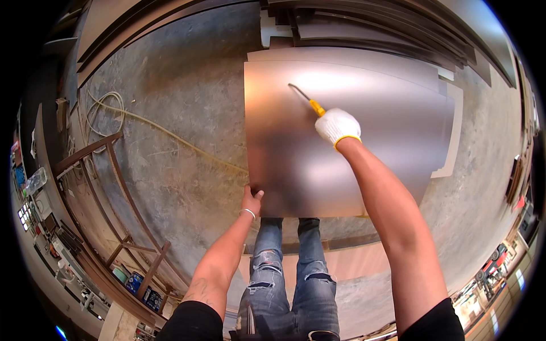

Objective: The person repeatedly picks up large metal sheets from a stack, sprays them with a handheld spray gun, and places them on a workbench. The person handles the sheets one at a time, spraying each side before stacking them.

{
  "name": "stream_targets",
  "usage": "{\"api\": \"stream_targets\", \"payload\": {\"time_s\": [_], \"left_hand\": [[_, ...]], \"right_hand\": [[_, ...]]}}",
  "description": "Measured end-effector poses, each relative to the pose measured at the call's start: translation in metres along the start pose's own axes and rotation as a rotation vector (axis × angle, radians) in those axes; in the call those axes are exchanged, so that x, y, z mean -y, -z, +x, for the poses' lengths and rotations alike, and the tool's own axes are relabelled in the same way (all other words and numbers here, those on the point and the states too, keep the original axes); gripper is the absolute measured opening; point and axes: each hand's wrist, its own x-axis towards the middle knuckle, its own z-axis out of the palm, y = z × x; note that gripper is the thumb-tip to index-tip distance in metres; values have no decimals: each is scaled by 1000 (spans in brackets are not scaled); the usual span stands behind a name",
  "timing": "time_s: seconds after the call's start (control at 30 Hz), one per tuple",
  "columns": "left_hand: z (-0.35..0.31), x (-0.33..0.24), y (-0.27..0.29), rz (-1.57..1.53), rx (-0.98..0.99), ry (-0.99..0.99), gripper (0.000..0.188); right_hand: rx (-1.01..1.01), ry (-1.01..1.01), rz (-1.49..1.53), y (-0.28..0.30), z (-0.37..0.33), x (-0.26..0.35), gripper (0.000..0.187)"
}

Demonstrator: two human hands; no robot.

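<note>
A large, smooth, shiny metal sheet (347,165) lies in front of me. My left hand (252,200), bare with a white band at the wrist, grips its left edge near the close corner. The thumb rests on top, and the other fingers are partly hidden. In a white knit glove with a yellow cuff, my right hand (338,126) is closed around a yellow-handled hook tool (310,101). Its thin dark shaft points to the far left, and its bent tip is over the sheet. I cannot tell whether the tip touches the metal.
Dark stacked panels (381,34) lie beyond the sheet, with more long boards (131,25) at far left. A pale hose (170,135) crosses the concrete floor (187,85) toward the sheet. A brown metal frame (128,193) stands left. Behind my legs lies a pinkish panel (355,260).
</note>
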Motion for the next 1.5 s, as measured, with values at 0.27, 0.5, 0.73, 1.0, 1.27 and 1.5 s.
{"api": "stream_targets", "payload": {"time_s": [0.27, 0.5, 0.73, 1.0, 1.27, 1.5], "left_hand": [[23, 9, 0, -214, -102, 173, 44], [19, -2, -8, -249, -129, 109, 45], [17, -2, -7, -192, -95, 74, 47], [3, 19, -3, -166, -60, 197, 51], [2, 39, -3, -274, -37, 123, 55], [24, -5, -3, -298, -9, 87, 51]], "right_hand": [[234, 203, -258, -147, -101, -40, 29], [2, 90, -34, -73, -51, 7, 31], [67, 118, -103, -104, -71, -4, 29], [115, -49, -13, -198, -139, -104, 28], [140, 64, -19, -213, -152, -84, 28], [264, -49, 68, -250, -177, -122, 29]]}}
